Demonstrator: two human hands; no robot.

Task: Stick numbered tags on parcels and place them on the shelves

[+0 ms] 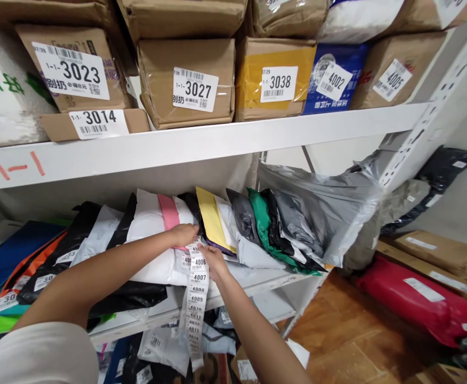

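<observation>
- Two bare arms of yours reach forward and converge over the front of a shelf (pixel 149 322) packed with mailers.
- Your left forearm slants up from the lower left, below a white sleeve (pixel 37 356); the left hand (pixel 184 235) points right, knuckles up, its grip pinching the top of a barcode label strip (pixel 198 298).
- Your right forearm rises from the bottom edge, leaning left; the right hand (pixel 213 261) sits slightly lower, its grip closed on the strip's edge beside label 4006.
- From your hands the strip hangs past the shelf edge, its lower end in front of parcels below.
- Behind your left hand leans a white mailer with a pink band (pixel 168 212); a yellow envelope (pixel 212 220) stands beyond your right.
</observation>
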